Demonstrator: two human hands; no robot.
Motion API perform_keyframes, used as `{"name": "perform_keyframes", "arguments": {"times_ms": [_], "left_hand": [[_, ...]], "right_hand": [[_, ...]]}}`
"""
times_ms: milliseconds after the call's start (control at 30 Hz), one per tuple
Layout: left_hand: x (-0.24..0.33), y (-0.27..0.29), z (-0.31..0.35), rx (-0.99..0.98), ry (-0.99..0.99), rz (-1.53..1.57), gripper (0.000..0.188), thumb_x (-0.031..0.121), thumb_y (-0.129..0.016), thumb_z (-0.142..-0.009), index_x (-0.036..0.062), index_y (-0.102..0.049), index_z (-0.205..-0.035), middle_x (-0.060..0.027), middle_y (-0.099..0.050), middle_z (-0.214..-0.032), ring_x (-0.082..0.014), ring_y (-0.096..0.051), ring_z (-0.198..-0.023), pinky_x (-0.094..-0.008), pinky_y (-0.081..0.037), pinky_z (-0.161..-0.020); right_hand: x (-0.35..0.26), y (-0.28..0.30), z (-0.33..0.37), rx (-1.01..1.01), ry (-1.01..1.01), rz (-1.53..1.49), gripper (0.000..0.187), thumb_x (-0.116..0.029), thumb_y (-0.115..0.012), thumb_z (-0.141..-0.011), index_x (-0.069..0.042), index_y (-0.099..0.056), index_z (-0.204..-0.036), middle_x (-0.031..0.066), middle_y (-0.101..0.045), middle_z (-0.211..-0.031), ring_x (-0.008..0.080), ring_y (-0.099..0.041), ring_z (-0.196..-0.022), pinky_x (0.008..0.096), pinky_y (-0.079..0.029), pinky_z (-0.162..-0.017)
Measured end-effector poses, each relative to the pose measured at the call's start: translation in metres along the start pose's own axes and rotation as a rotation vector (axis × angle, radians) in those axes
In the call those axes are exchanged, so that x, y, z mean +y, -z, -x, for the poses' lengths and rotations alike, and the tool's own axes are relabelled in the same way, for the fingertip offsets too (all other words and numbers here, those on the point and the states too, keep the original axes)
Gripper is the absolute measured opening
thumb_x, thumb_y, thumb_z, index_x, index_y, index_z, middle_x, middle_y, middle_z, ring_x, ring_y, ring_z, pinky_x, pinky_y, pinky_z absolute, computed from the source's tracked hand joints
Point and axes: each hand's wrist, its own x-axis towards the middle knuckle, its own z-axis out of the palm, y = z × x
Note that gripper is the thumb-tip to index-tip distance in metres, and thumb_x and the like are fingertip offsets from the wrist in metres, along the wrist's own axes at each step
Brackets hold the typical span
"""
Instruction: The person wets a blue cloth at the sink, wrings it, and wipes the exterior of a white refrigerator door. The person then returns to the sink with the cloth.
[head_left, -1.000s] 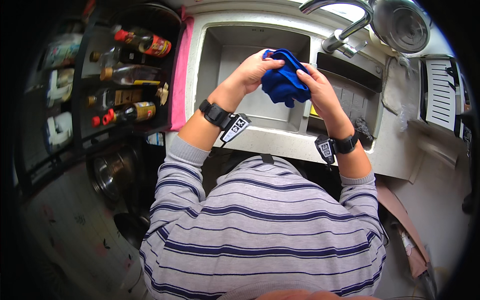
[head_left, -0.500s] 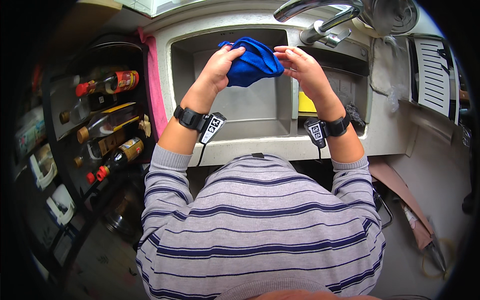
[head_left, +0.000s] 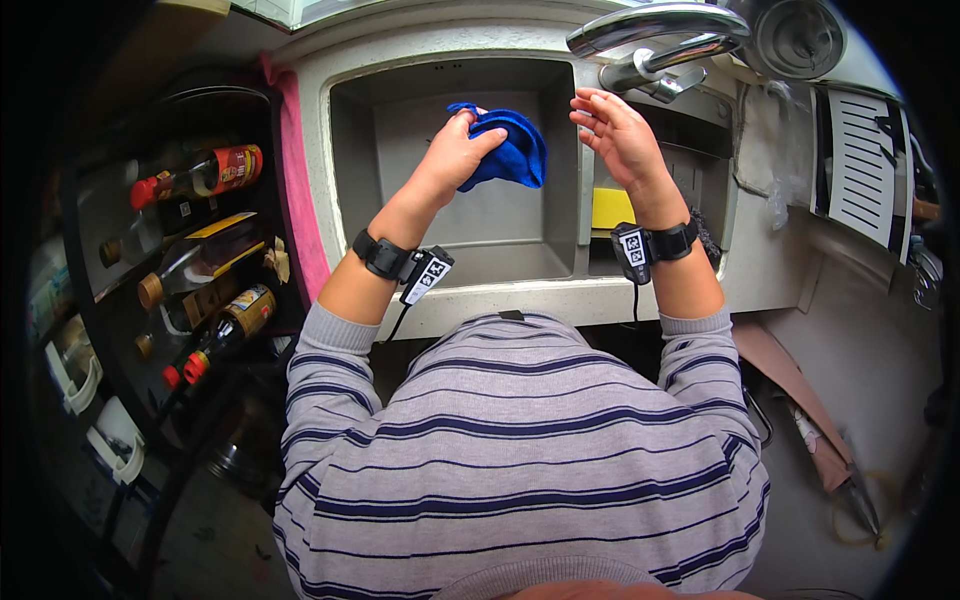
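Observation:
Over the large basin of a grey double sink (head_left: 460,262), my left hand (head_left: 458,155) is closed on a folded blue cloth (head_left: 515,155). The cloth hangs to the right of my fingers, and part of it is hidden behind them. My right hand (head_left: 620,135) is apart from the cloth, over the divider and the smaller basin. Its fingers are extended with nothing in them, close below the chrome faucet (head_left: 650,30). Each wrist carries a black strap with a small marked device.
A yellow sponge or cloth (head_left: 612,208) lies in the smaller basin. A pink cloth (head_left: 297,180) hangs along the sink's left side, beside a dark rack of bottles (head_left: 240,170). A white slotted panel (head_left: 865,160) stands at the right.
My right hand has drawn away from the blue cloth to the right. The cloth, still in my left hand, has come slightly lower in view and looks more bunched.

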Motion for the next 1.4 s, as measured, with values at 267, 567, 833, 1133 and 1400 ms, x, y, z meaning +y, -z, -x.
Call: {"name": "perform_keyframes", "arguments": {"times_ms": [267, 567, 833, 1133, 1400], "left_hand": [[-0.011, 0.005, 0.012, 0.018, 0.03, -0.087, 0.033, 0.034, -0.062, -0.092, 0.0022, -0.057, -0.098, -0.0048, -0.06, -0.09, -0.0101, -0.057, -0.08, -0.0268, -0.049, -0.074], [-0.008, 0.004, 0.007, 0.034, 0.097, 0.079, 0.029, 0.034, -0.055, -0.096, 0.0054, -0.055, -0.097, -0.0028, -0.062, -0.084, -0.0096, -0.058, -0.075, -0.0269, -0.049, -0.07], [-0.006, 0.002, -0.003, 0.016, 0.135, 0.159, 0.027, 0.034, -0.054, -0.096, 0.007, -0.055, -0.097, -0.0024, -0.063, -0.085, -0.0106, -0.061, -0.076, -0.0273, -0.051, -0.072], [-0.001, 0.006, -0.008, 0.083, 0.146, 0.293, 0.03, 0.03, -0.053, -0.097, 0.0023, -0.05, -0.108, -0.0098, -0.065, -0.096, -0.0189, -0.067, -0.085, -0.0336, -0.055, -0.075], [0.008, 0.001, -0.009, 0.051, 0.153, 0.276, 0.028, 0.029, -0.055, -0.097, 0.0032, -0.052, -0.106, -0.0091, -0.066, -0.095, -0.0185, -0.067, -0.084, -0.0326, -0.056, -0.075]], "right_hand": [[-0.01, -0.024, -0.009, 0.038, 0.071, -0.112, 0.026, -0.021, -0.051, -0.097, -0.004, -0.06, -0.115, 0.006, -0.064, -0.105, 0.0145, -0.062, -0.093, 0.0269, -0.048, -0.076], [-0.011, -0.01, -0.011, 0.065, 0.083, 0.127, 0.022, -0.021, -0.053, -0.095, -0.008, -0.063, -0.11, 0.0021, -0.066, -0.097, 0.0099, -0.061, -0.086, 0.0219, -0.046, -0.071], [-0.03, 0.013, -0.008, 0.056, 0.228, 0.508, 0.021, -0.02, -0.053, -0.094, -0.008, -0.064, -0.107, 0.0003, -0.065, -0.095, 0.0068, -0.058, -0.083, 0.0205, -0.043, -0.07], [-0.055, 0.078, -0.02, 0.353, 0.372, 0.76, 0.03, -0.014, -0.056, -0.09, -0.006, -0.061, -0.118, 0.0028, -0.065, -0.076, 0.0082, -0.058, -0.063, 0.0231, -0.047, -0.061], [-0.051, 0.096, -0.021, 0.405, 0.327, 0.861, 0.052, -0.014, -0.057, -0.09, -0.013, -0.045, -0.141, 0.0027, -0.065, -0.072, 0.0088, -0.059, -0.061, 0.0261, -0.049, -0.061]]}}
